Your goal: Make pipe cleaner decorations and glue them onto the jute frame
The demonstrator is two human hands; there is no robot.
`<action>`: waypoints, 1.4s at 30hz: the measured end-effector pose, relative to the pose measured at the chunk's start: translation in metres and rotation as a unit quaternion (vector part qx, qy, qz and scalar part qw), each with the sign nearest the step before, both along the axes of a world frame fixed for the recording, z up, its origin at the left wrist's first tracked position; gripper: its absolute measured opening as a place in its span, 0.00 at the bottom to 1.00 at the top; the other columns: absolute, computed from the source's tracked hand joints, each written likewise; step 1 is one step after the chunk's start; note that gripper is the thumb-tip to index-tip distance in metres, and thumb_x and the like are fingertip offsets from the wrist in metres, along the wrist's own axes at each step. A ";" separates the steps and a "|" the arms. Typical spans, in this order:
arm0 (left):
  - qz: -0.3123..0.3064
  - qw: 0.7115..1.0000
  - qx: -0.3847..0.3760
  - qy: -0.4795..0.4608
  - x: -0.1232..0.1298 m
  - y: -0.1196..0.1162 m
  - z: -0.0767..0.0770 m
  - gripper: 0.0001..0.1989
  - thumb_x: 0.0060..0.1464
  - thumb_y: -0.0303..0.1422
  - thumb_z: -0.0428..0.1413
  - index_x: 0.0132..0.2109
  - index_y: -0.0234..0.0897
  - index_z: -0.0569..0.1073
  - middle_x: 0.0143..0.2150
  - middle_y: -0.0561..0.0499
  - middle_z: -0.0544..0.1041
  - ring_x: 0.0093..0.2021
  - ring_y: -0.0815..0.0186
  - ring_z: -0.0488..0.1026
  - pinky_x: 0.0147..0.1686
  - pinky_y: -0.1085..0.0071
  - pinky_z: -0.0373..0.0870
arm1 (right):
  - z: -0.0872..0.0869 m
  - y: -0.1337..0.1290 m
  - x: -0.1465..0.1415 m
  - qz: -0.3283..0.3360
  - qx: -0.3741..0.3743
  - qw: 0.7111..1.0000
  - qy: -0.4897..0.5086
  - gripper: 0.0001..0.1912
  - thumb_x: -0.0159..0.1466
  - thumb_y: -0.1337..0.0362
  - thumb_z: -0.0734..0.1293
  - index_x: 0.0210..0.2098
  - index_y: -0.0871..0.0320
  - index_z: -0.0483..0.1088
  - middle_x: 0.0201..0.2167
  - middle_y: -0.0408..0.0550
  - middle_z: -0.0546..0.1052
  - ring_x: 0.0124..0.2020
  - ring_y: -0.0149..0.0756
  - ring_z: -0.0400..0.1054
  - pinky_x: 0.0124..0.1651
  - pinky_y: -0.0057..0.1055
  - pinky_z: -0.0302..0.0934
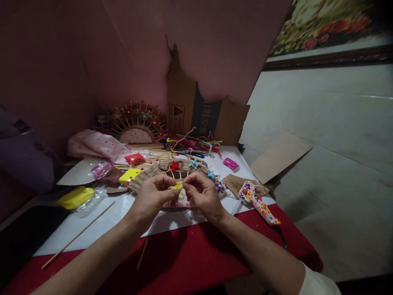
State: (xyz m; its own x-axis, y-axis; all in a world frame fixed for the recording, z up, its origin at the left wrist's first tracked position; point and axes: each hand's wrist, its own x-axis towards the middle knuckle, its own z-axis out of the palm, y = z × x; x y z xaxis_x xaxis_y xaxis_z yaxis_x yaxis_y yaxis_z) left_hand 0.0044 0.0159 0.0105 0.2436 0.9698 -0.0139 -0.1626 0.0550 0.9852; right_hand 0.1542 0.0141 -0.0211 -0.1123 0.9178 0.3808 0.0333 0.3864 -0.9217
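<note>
Between the fingertips of both hands is a small yellow flower (176, 186), partly covered by the fingers. My left hand (152, 196) pinches it from the left. My right hand (205, 197) is closed at its right edge, thumb and forefinger together. Just behind the hands lies a half-round frame wrapped in twine (149, 170), with thin sticks fanning inside it. Along its rim sit a red flower (175, 165), a turquoise flower (194, 164), a blue flower (211, 173) and a purple flower (220, 187). My wrists hide its lower part.
A flower-patterned glue gun (258, 203) lies at the right. A finished-looking fan frame (135, 123) leans at the back left, near bundled pipe cleaners (193, 144) and torn cardboard (205, 110). Yellow clay (76, 197) and a loose stick (80, 233) are at the left.
</note>
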 end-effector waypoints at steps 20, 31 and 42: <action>0.055 0.998 -0.010 -0.026 -0.002 0.003 -0.004 0.09 0.35 0.27 0.64 0.27 0.33 0.71 0.16 0.56 0.71 0.17 0.73 0.65 0.17 0.77 0.60 | 0.000 -0.008 -0.003 -0.068 0.049 0.993 -0.088 0.05 0.62 0.63 0.62 0.35 0.58 0.65 0.28 0.43 0.69 0.26 0.28 0.63 0.29 0.26 0.58; 0.089 0.995 -0.025 -0.039 0.000 0.004 -0.012 0.10 0.33 0.28 0.65 0.26 0.33 0.72 0.17 0.56 0.72 0.16 0.73 0.66 0.16 0.77 0.61 | -0.001 -0.012 -0.007 -0.097 0.211 0.947 -0.224 0.06 0.62 0.68 0.60 0.31 0.57 0.68 0.28 0.47 0.71 0.29 0.32 0.64 0.33 0.30 0.59; 0.055 0.988 -0.103 -0.101 0.000 0.005 -0.011 0.14 0.30 0.27 0.67 0.28 0.31 0.72 0.20 0.53 0.74 0.19 0.71 0.70 0.21 0.74 0.70 | -0.003 -0.011 -0.007 -0.117 0.204 0.945 -0.228 0.06 0.60 0.70 0.60 0.27 0.57 0.64 0.24 0.44 0.68 0.26 0.31 0.62 0.30 0.28 0.57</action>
State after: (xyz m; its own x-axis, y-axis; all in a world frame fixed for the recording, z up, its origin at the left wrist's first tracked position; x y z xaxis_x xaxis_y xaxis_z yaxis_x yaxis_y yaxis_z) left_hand 0.0045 0.0210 0.0000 0.1558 0.9719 -0.1763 -0.3713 0.2230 0.9013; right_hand 0.1470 0.0033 -0.0236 -0.1630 0.7252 0.6690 0.5192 0.6396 -0.5668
